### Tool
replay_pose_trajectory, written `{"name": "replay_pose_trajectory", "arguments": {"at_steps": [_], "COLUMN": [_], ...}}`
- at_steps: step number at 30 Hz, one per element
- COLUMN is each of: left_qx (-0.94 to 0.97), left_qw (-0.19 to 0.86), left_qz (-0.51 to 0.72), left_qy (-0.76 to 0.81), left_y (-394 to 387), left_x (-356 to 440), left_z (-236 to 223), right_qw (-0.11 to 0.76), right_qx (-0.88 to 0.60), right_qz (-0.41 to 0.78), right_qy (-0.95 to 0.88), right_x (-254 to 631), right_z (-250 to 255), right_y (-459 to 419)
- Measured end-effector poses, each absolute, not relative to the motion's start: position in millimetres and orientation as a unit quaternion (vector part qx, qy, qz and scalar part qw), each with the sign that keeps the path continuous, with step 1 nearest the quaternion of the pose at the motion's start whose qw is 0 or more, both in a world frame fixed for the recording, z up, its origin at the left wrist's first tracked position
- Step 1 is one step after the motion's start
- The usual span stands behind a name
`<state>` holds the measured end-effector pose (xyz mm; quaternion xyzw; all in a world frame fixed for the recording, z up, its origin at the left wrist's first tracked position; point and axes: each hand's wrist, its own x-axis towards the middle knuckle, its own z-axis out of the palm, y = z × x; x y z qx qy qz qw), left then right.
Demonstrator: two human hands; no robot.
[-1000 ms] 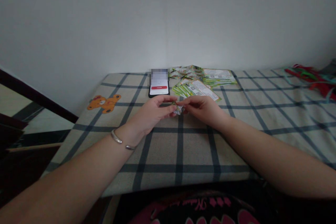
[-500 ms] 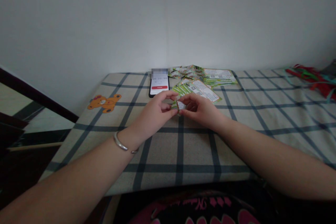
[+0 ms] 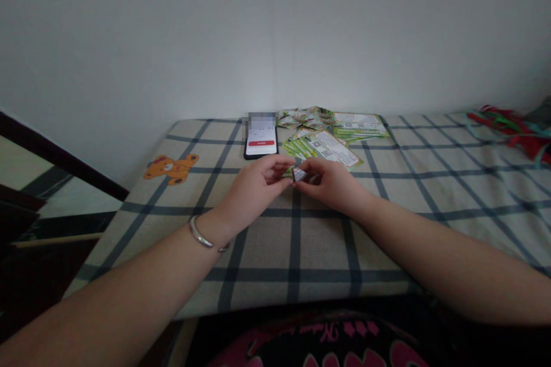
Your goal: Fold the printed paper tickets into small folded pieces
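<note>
Between my fingers is a small folded piece of printed paper [image 3: 298,174], green and white, largely covered by the hands. My left hand [image 3: 269,179] pinches its left side, thumb toward me. On the other side my right hand [image 3: 325,179] grips it with thumb and fingers closed. The two thumbs almost meet over the tablecloth. Just beyond the hands lie fanned green-and-white printed sheets [image 3: 333,148]. Behind these sits a cluster of folded paper pieces [image 3: 305,118] in the same print.
A phone [image 3: 260,146] with a lit screen lies left of the sheets. More printed sheets [image 3: 361,124] rest near the wall. A bear-shaped sticker or cutout [image 3: 172,169] is on the checked tablecloth [image 3: 267,241] at left. Red and green fabric or cords [image 3: 516,132] lie far right.
My fingers have closed in a little around the paper, and less of it shows. The left fingers have come slightly lower, away from the phone.
</note>
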<state>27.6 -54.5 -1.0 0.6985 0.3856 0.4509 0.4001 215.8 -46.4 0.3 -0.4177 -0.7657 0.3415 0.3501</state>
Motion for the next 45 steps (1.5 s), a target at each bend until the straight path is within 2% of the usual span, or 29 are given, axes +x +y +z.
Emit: {"name": "replay_pose_trajectory", "arguments": {"at_steps": [3, 9, 14, 19, 26, 36, 45], "left_qx": [0.714, 0.784, 0.807, 0.812, 0.825, 0.811, 0.786], "left_qw": [0.378, 0.244, 0.188, 0.186, 0.167, 0.186, 0.244], "left_qz": [0.436, 0.399, 0.383, 0.367, 0.363, 0.380, 0.372], "left_qy": [0.397, 0.408, 0.408, 0.415, 0.399, 0.405, 0.430], "left_y": [-54, -56, -59, -60, -61, -61, -59], "left_x": [26, 23, 22, 23, 24, 23, 23], "left_z": [-1, 5, 12, 15, 16, 16, 16], "right_qw": [0.353, 0.335, 0.323, 0.290, 0.267, 0.253, 0.261], "right_qx": [-0.416, -0.413, -0.399, -0.399, -0.380, -0.379, -0.402], "right_qz": [0.327, 0.290, 0.278, 0.246, 0.124, 0.175, 0.155], "right_qy": [-0.772, -0.796, -0.812, -0.834, -0.877, -0.873, -0.864], "right_x": [215, 215, 215, 215, 214, 212, 213], "right_z": [3, 4, 5, 10, 9, 8, 11], "right_y": [-47, -46, -47, -50, -53, -51, -52]}}
